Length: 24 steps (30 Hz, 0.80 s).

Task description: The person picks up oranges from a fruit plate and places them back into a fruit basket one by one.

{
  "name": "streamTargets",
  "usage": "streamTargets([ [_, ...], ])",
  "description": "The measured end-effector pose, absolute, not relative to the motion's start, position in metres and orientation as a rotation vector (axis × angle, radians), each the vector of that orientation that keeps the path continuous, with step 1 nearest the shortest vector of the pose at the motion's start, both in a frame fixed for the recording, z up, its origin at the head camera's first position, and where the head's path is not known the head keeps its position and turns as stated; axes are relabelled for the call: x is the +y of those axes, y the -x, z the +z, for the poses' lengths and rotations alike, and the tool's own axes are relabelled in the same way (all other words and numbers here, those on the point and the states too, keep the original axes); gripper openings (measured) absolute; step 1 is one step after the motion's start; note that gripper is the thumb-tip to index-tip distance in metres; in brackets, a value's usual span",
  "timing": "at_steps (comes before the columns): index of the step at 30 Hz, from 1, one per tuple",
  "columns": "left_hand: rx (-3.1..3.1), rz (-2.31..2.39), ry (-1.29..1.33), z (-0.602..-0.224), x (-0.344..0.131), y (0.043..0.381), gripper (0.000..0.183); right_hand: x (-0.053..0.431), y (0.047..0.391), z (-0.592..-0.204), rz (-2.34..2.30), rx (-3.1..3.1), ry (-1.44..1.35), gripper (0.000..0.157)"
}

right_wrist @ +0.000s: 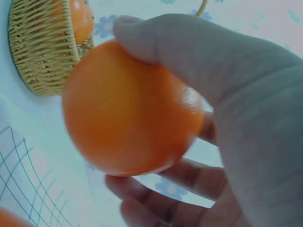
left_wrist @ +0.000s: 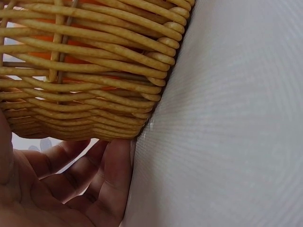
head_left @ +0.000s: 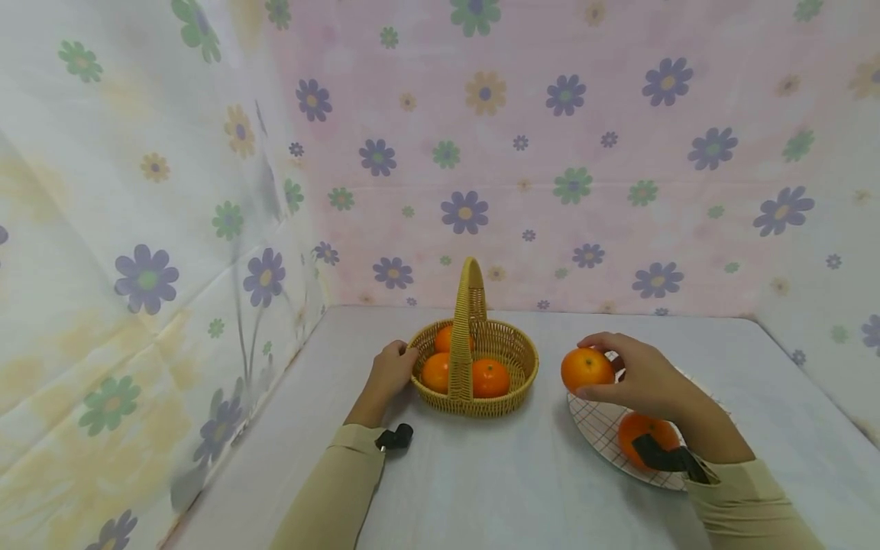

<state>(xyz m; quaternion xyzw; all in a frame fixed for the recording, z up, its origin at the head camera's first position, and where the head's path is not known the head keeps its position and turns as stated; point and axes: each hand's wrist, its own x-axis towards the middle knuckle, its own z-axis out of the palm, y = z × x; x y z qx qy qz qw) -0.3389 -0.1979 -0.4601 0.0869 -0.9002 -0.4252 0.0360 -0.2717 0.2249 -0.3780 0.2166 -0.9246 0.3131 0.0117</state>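
My right hand (head_left: 642,378) holds an orange (head_left: 587,370) between thumb and fingers, raised over the left rim of a checked plate (head_left: 591,424). A second orange (head_left: 642,435) lies on that plate, partly covered by the wrist strap. To the left stands a yellow wicker basket (head_left: 519,344) with a tall handle and three oranges (head_left: 491,379) inside. My left hand (head_left: 393,370) grips the basket at its left side. In the left wrist view, its bent fingers (left_wrist: 75,175) meet the woven wall low down, close to the tabletop, their tips hidden behind it.
A white cloth (head_left: 481,481) covers the table. Flower-printed fabric hangs as a back wall (head_left: 522,260) behind the basket and as a side wall (head_left: 158,344) on the left. Between basket and plate lies a strip of bare cloth.
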Motion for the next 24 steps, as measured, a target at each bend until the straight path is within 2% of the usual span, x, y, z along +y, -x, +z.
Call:
streamTargets([
  [24, -2.766, -1.304, -0.288, -0.46, -0.197, 0.338, 0.042, 0.199, 0.267, -0.36, 0.981, -2.614, -0.538, 0.069],
])
